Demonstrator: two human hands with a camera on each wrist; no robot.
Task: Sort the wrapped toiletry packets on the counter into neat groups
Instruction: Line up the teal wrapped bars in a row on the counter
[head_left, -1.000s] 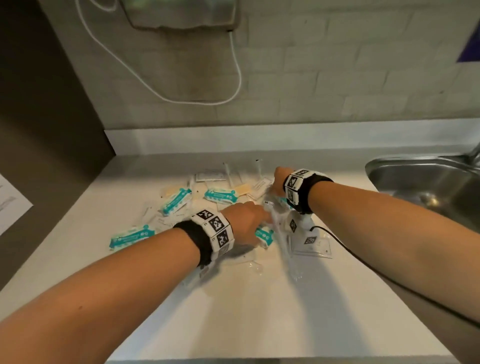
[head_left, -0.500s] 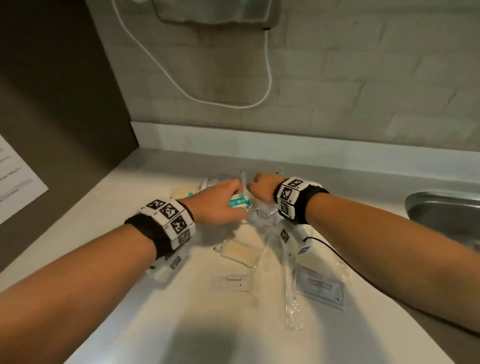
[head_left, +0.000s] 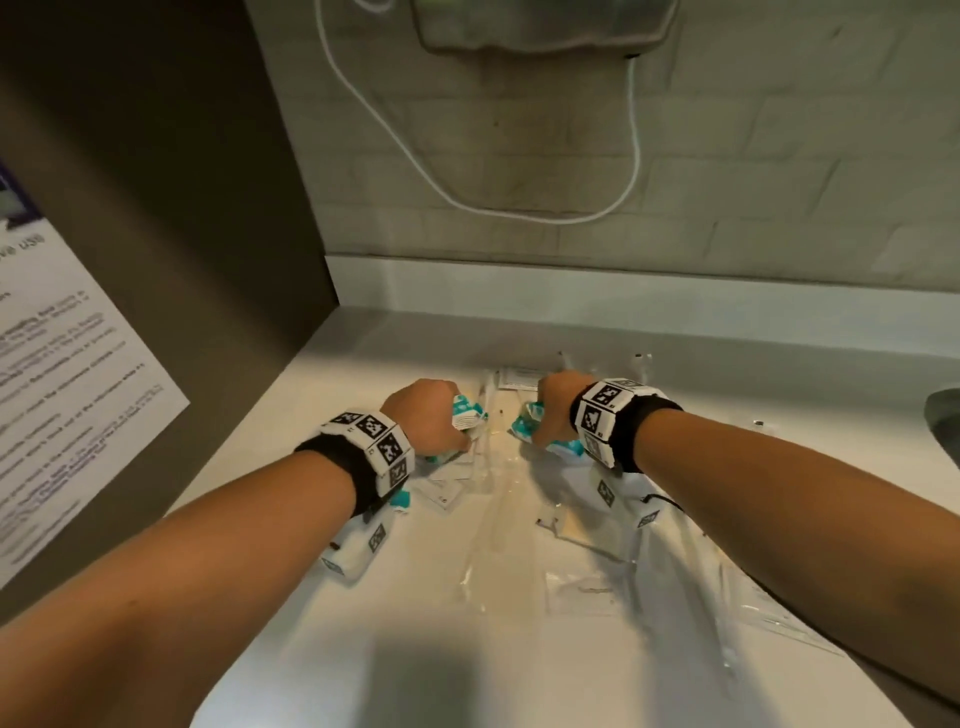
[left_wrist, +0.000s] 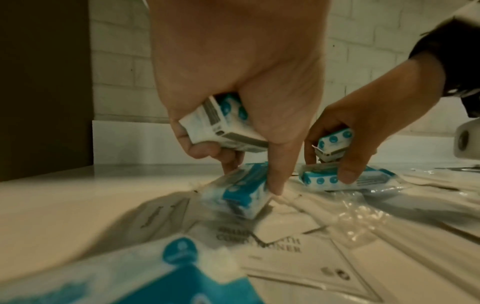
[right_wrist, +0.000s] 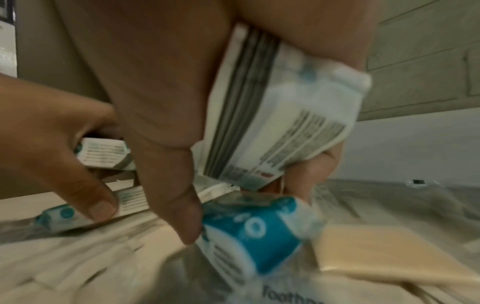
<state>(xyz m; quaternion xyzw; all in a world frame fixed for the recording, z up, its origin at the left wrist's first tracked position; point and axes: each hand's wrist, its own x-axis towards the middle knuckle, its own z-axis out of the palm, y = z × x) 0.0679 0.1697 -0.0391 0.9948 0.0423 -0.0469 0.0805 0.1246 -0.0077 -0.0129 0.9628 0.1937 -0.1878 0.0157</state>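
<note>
Teal-and-white wrapped packets lie among clear and beige sachets on the pale counter. My left hand grips one teal packet in its palm, while thumb and a finger pinch a second teal packet lying on the counter. My right hand, a hand's width to the right, clamps a teal packet against its palm. Its thumb and fingers close round another teal packet on the pile. Further loose teal packets sit under my wrists.
Flat clear sachets and long clear-wrapped items spread over the counter toward me and to the right. A steel sink's edge is at far right. A dark side panel with a paper notice bounds the left. A white cable hangs on the brick wall.
Both hands have come together at the back middle of the pile. The teal packets that lay scattered to the left are gathered, and each hand now holds some.
</note>
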